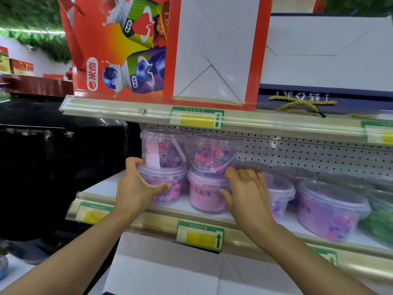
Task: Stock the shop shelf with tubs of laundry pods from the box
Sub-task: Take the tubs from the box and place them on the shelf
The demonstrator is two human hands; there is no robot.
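Hands (191, 192) on stacked tubs (187, 169) — middle shelf (127, 188).

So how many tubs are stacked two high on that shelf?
4, in two stacks: upper left tub on lower left tub; upper right tub on labelled lower tub. More may hide behind.

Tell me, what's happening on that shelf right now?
Left hand grips the bottom-left tub, right hand grips the pink-labelled tub. Both carry a second tub on top. More tubs stand to the right; nothing blocks.
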